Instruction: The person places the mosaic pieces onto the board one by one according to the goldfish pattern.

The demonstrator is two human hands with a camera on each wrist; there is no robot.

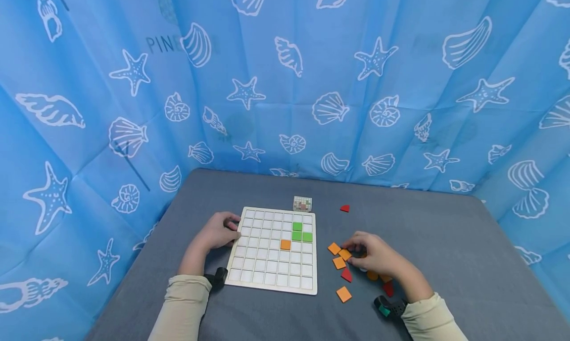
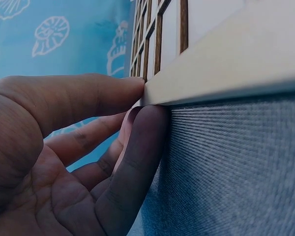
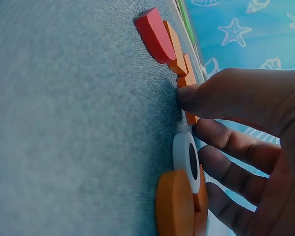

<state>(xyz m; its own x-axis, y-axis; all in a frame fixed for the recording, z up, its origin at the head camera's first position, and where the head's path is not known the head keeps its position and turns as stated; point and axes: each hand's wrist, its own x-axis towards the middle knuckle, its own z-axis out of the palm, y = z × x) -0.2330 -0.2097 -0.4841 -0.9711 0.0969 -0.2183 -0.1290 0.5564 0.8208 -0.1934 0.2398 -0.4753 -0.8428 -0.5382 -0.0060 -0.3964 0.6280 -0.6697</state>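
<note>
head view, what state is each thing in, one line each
White board: flat on the table, mostly unfilled
Green tiles: three, set in the board
Inlaid orange tile: set in the board
Left hand: gripping the board's left edge
Right hand: pinching a loose orange tile
Farthest red piece: loose, lying apart
Blue curtain: hanging, creased

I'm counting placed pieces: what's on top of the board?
On the board sit three green squares and one orange square. The left hand holds its left edge. Whatever lies beneath those squares is covered and cannot be seen.
</note>
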